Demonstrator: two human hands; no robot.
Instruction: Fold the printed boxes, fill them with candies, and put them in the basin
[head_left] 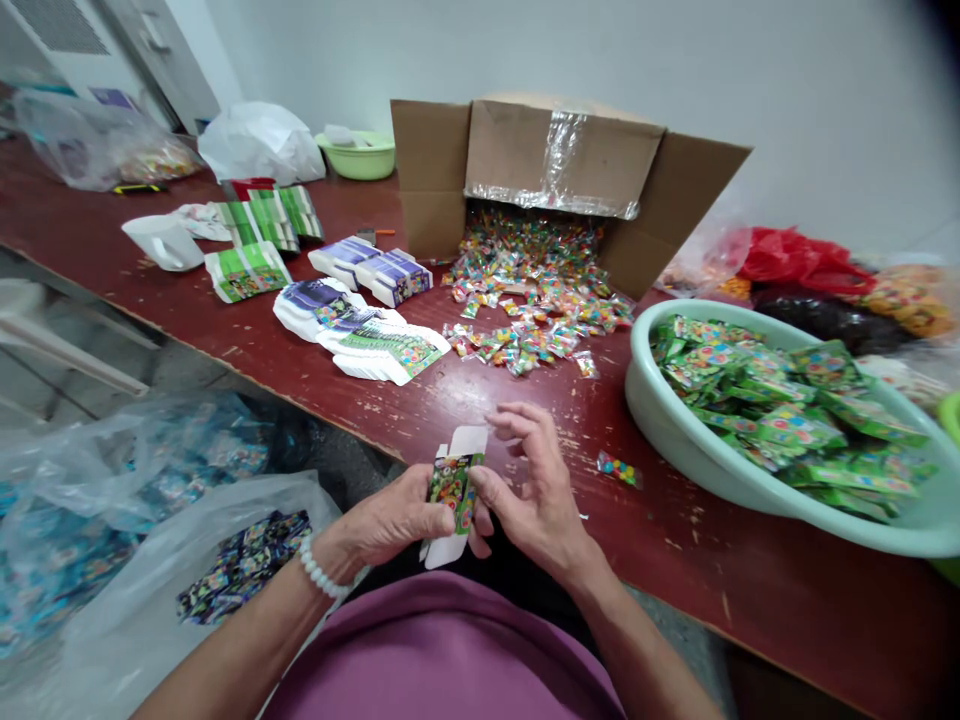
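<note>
Well, from over the person's shoulder, the head camera looks down on a small printed carton point(454, 492) held in front of the person's purple top point(442, 650), just short of the surface's near edge. Its long axis stands nearly upright, leaning slightly toward the far right, with one white flap point(469, 440) pointing up and away and another point(442, 550) pointing down toward the lap. The left hand point(394, 515) grips it from one side, those fingers point(431, 520) pressed together against the carton. The right hand point(536, 490) comes in from the other side, its thumb on the carton's edge while the raised fingers point(525, 425) curve apart above it. Both forearms angle inward, and a white beaded bracelet point(321, 568) circles the left wrist.

Just beyond the right hand, a colourful packet point(619, 469) lies on the red, worn surface point(697, 590). Farther along stand a pale green basin point(660, 420) heaped with green printed cartons point(787, 420), flat stacks of printed carton blanks point(367, 335), and a brown cardboard box point(570, 170) with small wrapped packets point(525, 300) spilling out. A plastic bag of dark packets point(244, 565) sits at lower left.
</note>
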